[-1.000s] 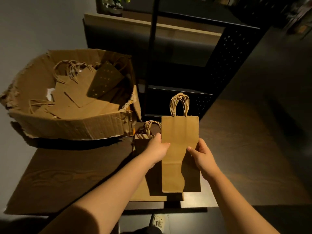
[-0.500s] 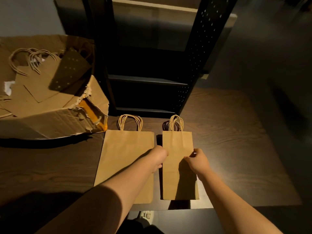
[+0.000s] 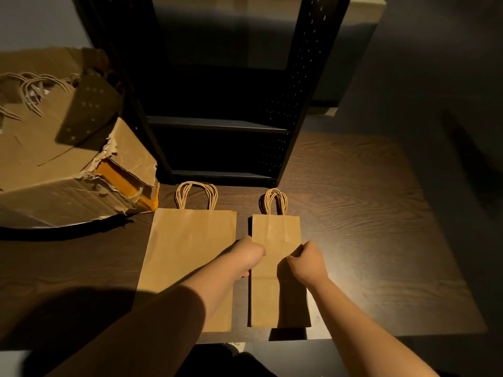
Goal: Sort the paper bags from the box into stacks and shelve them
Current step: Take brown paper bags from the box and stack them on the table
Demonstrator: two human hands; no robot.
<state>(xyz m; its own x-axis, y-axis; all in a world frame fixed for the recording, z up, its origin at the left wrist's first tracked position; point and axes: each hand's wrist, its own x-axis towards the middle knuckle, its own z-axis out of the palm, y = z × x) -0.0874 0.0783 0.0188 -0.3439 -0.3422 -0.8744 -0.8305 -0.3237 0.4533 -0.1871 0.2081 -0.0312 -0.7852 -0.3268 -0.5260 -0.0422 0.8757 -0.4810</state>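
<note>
Bags first: a narrow flat brown paper bag with twisted-cord handles [image 3: 276, 268] lies on the dark wood-grain table [image 3: 367, 227] near its six o'clock edge, handles pointing to twelve o'clock. The left hand [image 3: 249, 255] has its fingers curled at the bag's nine o'clock edge, and the right hand [image 3: 307, 258] pinches the three o'clock edge with bent fingers, so both hold the bag's sides. Whether one bag or several lie under it I cannot tell, though the bunched handles suggest a stack.

Just beside it, at nine o'clock and not touching, lies a wider flat brown paper bag [image 3: 187, 254], partly under the left forearm. Farther off toward ten o'clock sits the torn brown cardboard box [image 3: 81, 186], with more paper bags [image 3: 32, 118] inside. At twelve o'clock stands the black perforated metal shelf unit [image 3: 285, 131].

The step in hand looks like sorting by size: squaring the narrow bag on its pile. The next move probably calls for letting go and reaching toward ten o'clock for another bag; shelving comes later.
</note>
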